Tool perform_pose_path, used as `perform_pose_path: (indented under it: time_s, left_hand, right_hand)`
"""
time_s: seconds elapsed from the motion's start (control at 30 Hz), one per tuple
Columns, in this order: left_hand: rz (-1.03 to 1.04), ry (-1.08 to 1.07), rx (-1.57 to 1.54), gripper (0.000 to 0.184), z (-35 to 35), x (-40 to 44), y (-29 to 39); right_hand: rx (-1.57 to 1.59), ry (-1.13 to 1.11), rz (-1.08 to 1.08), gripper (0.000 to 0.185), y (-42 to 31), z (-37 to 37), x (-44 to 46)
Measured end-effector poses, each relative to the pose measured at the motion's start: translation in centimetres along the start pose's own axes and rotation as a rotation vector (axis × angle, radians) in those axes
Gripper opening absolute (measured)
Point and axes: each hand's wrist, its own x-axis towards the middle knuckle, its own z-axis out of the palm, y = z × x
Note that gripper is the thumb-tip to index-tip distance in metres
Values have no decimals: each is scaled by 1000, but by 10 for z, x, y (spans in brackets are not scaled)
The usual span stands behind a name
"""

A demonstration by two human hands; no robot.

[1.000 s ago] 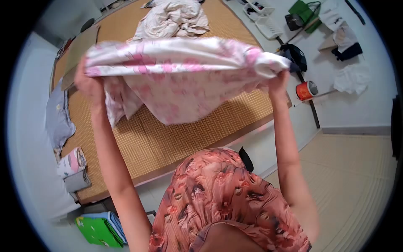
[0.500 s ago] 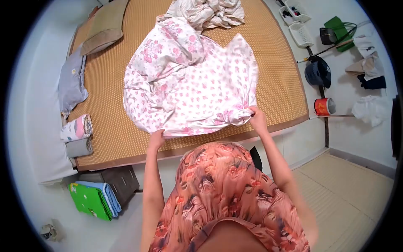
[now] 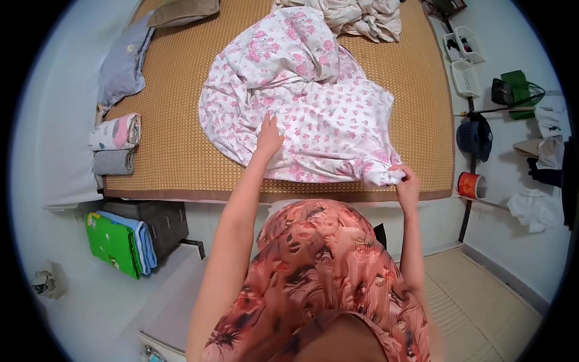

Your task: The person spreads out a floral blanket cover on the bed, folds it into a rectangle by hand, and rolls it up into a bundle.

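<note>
A white duvet cover with pink flowers [image 3: 338, 123] lies crumpled on the woven bed mat [image 3: 175, 133]. My left hand [image 3: 269, 137] rests on its left middle part, fingers stretched out and a little apart, gripping nothing. At the near right corner, my right hand [image 3: 408, 186] pinches a bunched, twisted end of the fabric between thumb and fingers. The larger flowers show on the folded far part, the smaller ones on the flatter right part.
A crumpled striped cloth [image 3: 368, 18] lies at the far side. Pillows [image 3: 125, 66] and rolled textiles [image 3: 114, 133] line the left. Below stand folded green bedding [image 3: 111, 244] and a grey drawer unit [image 3: 169, 223]. White baskets [image 3: 464, 78] and a red tub [image 3: 470, 184] are at right.
My left hand has let go of the near left edge and moved up and inward onto the cover. My right hand keeps its corner. The raised far right part has settled flat.
</note>
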Motion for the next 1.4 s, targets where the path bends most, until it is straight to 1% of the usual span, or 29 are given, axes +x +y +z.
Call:
perform_pose_path:
  time_s: [0.03,0.07,0.17,0.2,0.27,0.3,0.33,0.37,0.4,0.5,0.53,0.63,0.73,0.83,0.93,0.97,1.0,1.03,1.07,1.1,1.13,1.17,1.2,1.23,1.27,1.3,1.33,1.37,1.4]
  left_hand:
    - [-29,-9,-15,71,6,8,-7]
    - [-53,-22,-32,76,12,13,-14]
    - [-99,-25,-76,87,29,24,-39]
    - [-116,-118,-122,89,30,26,-42]
    - [-175,-299,-200,94,33,24,-49]
    - [-132,-348,-200,94,37,23,-49]
    - [-96,-396,-198,94,44,19,-49]
    - [-61,-442,-195,94,50,16,-52]
    - [-36,-462,-191,90,57,17,-54]
    - [-2,-555,-112,86,67,22,-59]
    - [-90,-335,-55,91,54,9,-43]
    - [47,-62,-46,100,44,7,-34]
    - [56,-50,-76,109,40,16,-30]
    - [71,-47,-81,108,30,14,-20]
    - [184,-375,-322,91,50,27,-37]
    - [252,-511,-270,78,59,32,-42]
    - [320,-643,-214,69,60,33,-44]
    - [274,-686,-156,65,48,28,-41]
    - [228,-725,-95,63,33,23,-36]
    - [178,-766,-36,61,19,21,-31]
    - [255,-586,-89,60,11,24,-37]
    - [241,-256,-187,59,2,34,-41]
    - [227,77,-279,59,-28,46,-33]
    - [-38,-253,-323,50,-82,82,-28]
    - [-105,-55,-653,48,-143,78,-6]
    - [-61,16,-634,46,-184,102,-15]
    - [78,359,-1003,33,-243,75,28]
    - [344,709,-915,26,-283,67,44]
    - [394,807,-1185,22,-316,34,78]
  right_hand:
    - [32,9,-22,19,-11,-3,-2]
    - [62,22,11,19,-21,-6,-5]
    - [-53,-5,-50,14,-52,-22,-21]
    - [-87,2,-43,10,-66,-25,-26]
    - [-110,37,-39,8,-62,-39,-32]
    - [-118,44,-39,8,-65,-43,-35]
    - [-74,76,13,8,-71,-44,-38]
    - [-102,84,3,8,-74,-44,-38]
    - [-127,93,-9,8,-75,-43,-37]
    - [-162,94,-10,8,-80,-36,-29]
    - [-196,82,-24,8,-89,-34,-27]
    - [-241,85,-85,8,-115,-36,-27]
    - [-199,84,-189,6,-126,-49,-31]
    - [-229,78,-235,4,-150,-60,-41]
    - [-250,65,-266,5,-166,-64,-42]
    - [-229,89,-228,6,-163,-64,-37]
    - [-207,114,-194,7,-162,-64,-34]
    - [-182,137,-158,8,-162,-64,-30]
    - [-242,140,-114,10,-166,-64,-25]
    - [-345,74,-124,12,-168,-66,-13]
    - [-385,36,-80,12,-166,-65,-2]
    - [-424,-1,-37,11,-162,-64,11]
    - [-423,-26,-22,11,-154,-65,26]
    - [-425,-58,-2,11,-150,-66,43]
    - [-351,9,-65,12,-144,-64,58]
    - [-274,79,-134,12,-138,-62,70]
    - [-172,191,-270,13,-149,-59,76]
    - [-65,305,-408,14,-162,-60,78]
    - [41,407,-493,14,-164,-71,76]
